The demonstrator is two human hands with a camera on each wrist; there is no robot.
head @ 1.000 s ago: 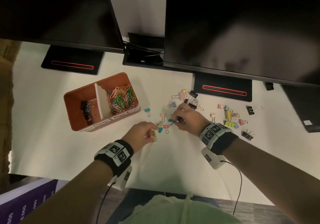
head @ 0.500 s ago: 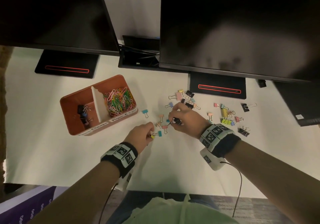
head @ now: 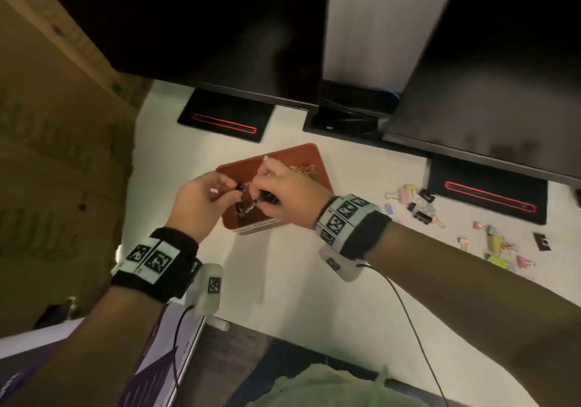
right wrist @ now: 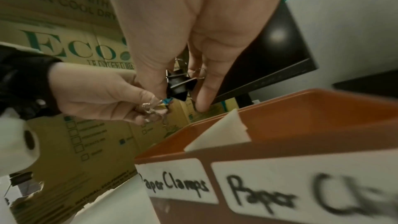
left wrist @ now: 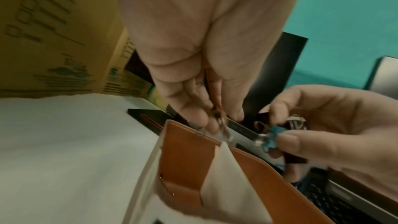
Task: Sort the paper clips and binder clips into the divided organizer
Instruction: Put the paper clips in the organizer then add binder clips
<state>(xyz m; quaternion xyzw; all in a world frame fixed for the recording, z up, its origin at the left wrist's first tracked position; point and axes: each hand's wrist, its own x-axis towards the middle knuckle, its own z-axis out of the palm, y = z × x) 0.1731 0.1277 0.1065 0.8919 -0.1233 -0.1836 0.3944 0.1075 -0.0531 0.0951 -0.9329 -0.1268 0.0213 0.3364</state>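
- Orange divided organizer [head: 301, 158] on the white table [head: 283, 280], white divider, labels "Paper Clamps" and "Paper Cl…"
- Left hand [head: 201, 202] pinches small binder clips [right wrist: 155, 108] above it
- Right hand [head: 289, 195] grips a black binder clip [right wrist: 178, 86], silver wire handles
- Pastel clips [head: 418, 202] lie scattered at right

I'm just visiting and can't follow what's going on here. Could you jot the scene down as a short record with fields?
place: white desk under two dark monitors
organizer: orange box, white divider, labels "Paper Clamps" and "Paper Cl..."
left hand: above the organizer, pinching small binder clips
right hand: above the organizer, holding a black binder clip
left to sort: loose binder clips on the desk at right
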